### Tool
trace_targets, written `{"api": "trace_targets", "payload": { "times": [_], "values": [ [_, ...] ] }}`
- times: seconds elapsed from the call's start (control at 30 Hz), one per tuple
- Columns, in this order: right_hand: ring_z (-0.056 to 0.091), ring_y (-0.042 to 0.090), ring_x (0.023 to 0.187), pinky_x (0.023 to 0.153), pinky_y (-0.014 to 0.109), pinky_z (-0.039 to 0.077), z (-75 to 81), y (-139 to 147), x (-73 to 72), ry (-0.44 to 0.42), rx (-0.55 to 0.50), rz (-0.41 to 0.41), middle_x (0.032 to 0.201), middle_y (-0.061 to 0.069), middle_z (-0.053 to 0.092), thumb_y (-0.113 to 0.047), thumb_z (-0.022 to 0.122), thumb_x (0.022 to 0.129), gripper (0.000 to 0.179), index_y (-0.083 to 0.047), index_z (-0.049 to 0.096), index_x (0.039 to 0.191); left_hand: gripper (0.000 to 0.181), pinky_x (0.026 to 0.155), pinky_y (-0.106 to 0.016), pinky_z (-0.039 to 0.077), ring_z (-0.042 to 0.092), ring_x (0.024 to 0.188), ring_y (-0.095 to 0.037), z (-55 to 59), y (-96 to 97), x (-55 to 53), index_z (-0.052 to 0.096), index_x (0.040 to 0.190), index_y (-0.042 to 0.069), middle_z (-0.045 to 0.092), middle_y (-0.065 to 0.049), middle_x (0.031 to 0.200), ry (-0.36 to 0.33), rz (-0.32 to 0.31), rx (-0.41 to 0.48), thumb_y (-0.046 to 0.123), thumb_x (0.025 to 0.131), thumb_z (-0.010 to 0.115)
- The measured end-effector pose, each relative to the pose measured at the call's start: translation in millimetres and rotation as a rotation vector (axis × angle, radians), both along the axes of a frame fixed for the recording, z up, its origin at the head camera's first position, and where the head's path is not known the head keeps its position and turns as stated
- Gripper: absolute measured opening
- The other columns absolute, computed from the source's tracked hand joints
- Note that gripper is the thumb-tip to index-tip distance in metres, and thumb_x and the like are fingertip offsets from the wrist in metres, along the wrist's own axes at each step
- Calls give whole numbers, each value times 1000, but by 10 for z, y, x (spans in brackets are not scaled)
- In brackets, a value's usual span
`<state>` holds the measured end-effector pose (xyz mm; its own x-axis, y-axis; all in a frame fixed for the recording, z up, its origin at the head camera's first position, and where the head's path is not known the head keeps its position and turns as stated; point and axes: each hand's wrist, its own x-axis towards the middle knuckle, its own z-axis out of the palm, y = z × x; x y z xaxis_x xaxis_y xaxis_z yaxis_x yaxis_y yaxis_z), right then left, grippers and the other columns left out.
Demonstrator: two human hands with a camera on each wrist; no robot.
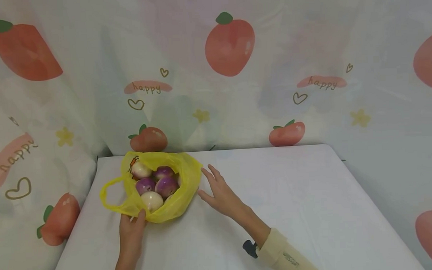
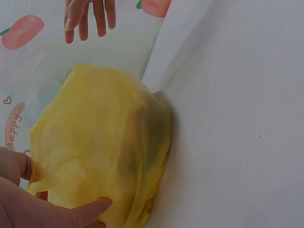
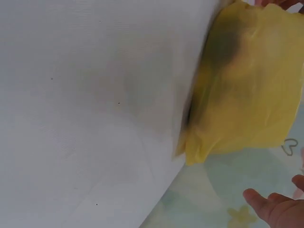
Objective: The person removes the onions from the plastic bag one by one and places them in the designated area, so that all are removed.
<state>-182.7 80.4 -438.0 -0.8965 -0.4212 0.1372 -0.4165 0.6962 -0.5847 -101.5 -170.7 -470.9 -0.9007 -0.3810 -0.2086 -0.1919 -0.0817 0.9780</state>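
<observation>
A yellow plastic bag (image 1: 190, 175) stands with its mouth wide open on the table, toward the back left in the head view. Inside lie several round, glossy purple-and-white turnips (image 1: 167, 186). One handle loop (image 1: 103, 192) of the bag sticks out to the left. At the bag's near left edge my left hand (image 1: 131, 237) pinches the plastic, thumb over the rim. My right hand (image 1: 221, 196) hovers beside the bag's right side with fingers spread, holding nothing. Both wrist views show the bag (image 2: 95, 142) from outside, its contents only dark shapes through the plastic.
A white tabletop (image 1: 293, 196) stretches to the right of the bag. Behind it and along the sides hangs a pale curtain (image 1: 251, 110) printed with red fruit, hearts and "happy". A dark strap end (image 1: 249, 249) juts from my right cuff.
</observation>
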Motion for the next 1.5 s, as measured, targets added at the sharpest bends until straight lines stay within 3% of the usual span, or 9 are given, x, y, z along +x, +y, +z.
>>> {"api": "trace_targets", "payload": {
  "times": [0.17, 0.47, 0.77, 1.13, 1.5],
  "values": [
    [28, 31, 134, 105, 46, 38, 43, -105, -10, 33, 0, 37, 153, 14, 17, -39, 57, 93, 68, -11, 27, 148, 50, 81, -12, 50, 44, 111, -19, -7, 37, 37, 26, 141, -1, 33, -16, 135, -15, 23, -5, 13, 97, 46],
    [29, 30, 134, 105, 45, 38, 71, -240, -24, 25, -12, 102, 152, 12, 18, -40, 56, 94, 69, -15, 25, 149, 54, 83, -11, 49, 38, 124, -28, 3, 63, 69, 22, 144, 0, 30, -18, 140, -25, 14, 4, 13, 97, 46],
    [23, 27, 136, 106, 41, 38, 21, -382, -48, 55, -21, 162, 151, 11, 19, -37, 59, 93, 67, -12, 28, 147, 54, 86, -16, 50, 40, 121, -25, -16, 149, 139, 26, 143, 1, 33, -15, 139, -40, 24, 0, 18, 97, 48],
    [29, 25, 134, 105, 34, 39, 70, -640, -22, 103, -47, 229, 148, 12, 28, -34, 61, 91, 64, -9, 35, 144, 56, 88, -16, 49, 33, 127, -28, -67, 293, 175, 20, 144, 2, 28, -16, 141, 38, 24, 49, 9, 96, 48],
    [33, 16, 131, 105, 23, 36, -24, -843, -67, -23, -29, 340, 145, 5, 35, -29, 65, 90, 61, -13, 38, 142, 58, 89, -15, 48, 34, 127, -32, -25, 279, 179, 16, 146, 4, 26, -19, 142, 55, 46, 72, 7, 97, 46]
  ]
}}
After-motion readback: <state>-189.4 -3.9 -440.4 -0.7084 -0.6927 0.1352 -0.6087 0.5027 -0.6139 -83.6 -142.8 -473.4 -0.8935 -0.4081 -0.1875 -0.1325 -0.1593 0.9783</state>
